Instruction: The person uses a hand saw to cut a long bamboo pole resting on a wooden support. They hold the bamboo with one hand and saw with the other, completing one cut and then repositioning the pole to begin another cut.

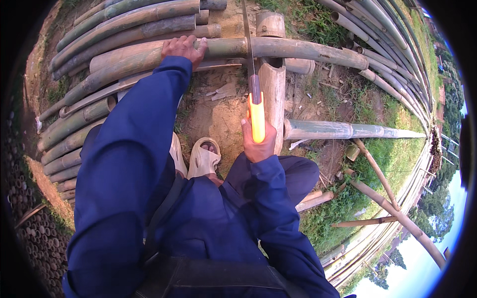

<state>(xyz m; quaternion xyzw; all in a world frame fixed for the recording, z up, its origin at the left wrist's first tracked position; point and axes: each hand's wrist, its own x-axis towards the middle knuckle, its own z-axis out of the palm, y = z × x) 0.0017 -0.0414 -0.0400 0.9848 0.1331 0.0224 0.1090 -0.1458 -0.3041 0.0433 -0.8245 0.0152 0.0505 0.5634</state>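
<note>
A long bamboo pole (303, 49) lies across in front of me, resting on a split upright-looking bamboo piece (272, 94). My left hand (183, 49) is wrapped over the pole, left of the blade. In my right hand (259, 144) is the yellow-orange handle of a hand saw (257, 116). Its narrow blade points away from me and crosses the pole at a joint. The fingers under the handle are partly hidden. How deep the blade sits in the bamboo I cannot tell.
Bamboo poles (144, 32) are stacked at the left, and more poles (382, 30) lie at the far right. Another pole (343, 130) stretches rightward beside my knee. A bamboo trestle (392, 208) stands at the right. My sandals (203, 158) rest on bare soil below the pole.
</note>
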